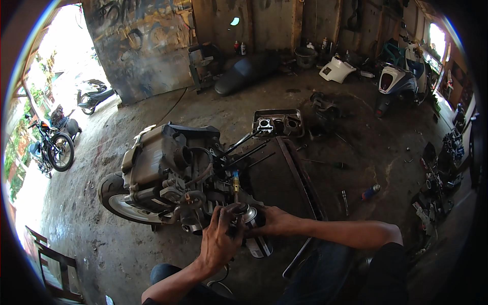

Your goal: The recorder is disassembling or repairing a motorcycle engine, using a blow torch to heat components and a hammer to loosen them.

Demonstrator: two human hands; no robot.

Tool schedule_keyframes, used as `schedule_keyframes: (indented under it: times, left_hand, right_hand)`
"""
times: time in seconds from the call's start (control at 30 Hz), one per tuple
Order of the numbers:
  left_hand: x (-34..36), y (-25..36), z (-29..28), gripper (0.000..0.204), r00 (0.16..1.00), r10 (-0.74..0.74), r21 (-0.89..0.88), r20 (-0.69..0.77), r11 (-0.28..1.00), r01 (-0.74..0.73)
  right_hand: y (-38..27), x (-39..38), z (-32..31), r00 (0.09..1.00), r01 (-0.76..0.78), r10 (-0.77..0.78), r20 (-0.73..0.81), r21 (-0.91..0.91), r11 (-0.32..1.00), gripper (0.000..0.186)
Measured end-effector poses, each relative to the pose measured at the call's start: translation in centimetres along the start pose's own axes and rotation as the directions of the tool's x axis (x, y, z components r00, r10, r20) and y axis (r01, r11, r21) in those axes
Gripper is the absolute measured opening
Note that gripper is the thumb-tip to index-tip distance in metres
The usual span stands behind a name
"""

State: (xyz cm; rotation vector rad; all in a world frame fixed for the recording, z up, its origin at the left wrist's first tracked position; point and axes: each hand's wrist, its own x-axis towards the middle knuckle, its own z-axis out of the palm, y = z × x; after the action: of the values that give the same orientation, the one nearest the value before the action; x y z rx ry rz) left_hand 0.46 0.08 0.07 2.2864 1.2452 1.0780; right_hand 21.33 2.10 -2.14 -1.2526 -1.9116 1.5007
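Between my hands is a gas torch [236,184] with a brass-coloured nozzle, fixed to a gas canister [250,215] with a silvery top. A small blue glow shows at the nozzle's tip, which points away from me towards the scooter engine [190,195]. My left hand [219,231] is closed at the torch's base, its fingers bent around the valve area. From the right, my right hand [277,221] grips the canister; its fingers are partly hidden behind it. Several long dark studs [249,153] stick out of the engine beyond the nozzle.
The engine carries a dusty air box [150,160] and a rear wheel [119,203]. Beyond it, a metal tray [277,113] holds engine parts. A long metal frame [300,175], a screwdriver [333,164], a socket tool [345,202] and a spray can [371,191] lie to the right.
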Motion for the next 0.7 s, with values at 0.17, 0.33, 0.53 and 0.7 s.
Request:
schedule_keyframes:
  times: [0.17,0.33,0.53,0.7]
  left_hand:
    - [-0.8,1.6,-0.1,0.034,0.957,-0.286,-0.234,0.055,0.928,0.291]
    - [-1.8,1.7,-0.3,0.028,0.974,-0.192,-0.108,0.123,0.973,0.206]
    - [-2.6,1.3,-0.9,0.028,0.955,-0.258,-0.01,0.145,0.965,0.262]
    - [-1.6,1.5,-2.0,0.026,0.968,-0.248,0.125,0.039,0.962,0.242]
  right_hand:
    - [0.3,-0.2,0.0,0.999,0.026,-0.027,-0.025,-0.044,0.999,0.085]
    - [1.2,0.2,0.1,0.999,0.047,-0.048,-0.021,-0.065,0.997,0.087]
    - [0.3,0.1,-0.1,1.0,0.025,-0.026,-0.008,-0.048,0.999,0.092]
    - [0.9,0.3,0.1,1.0,-0.009,0.007,-0.03,-0.063,0.998,0.096]
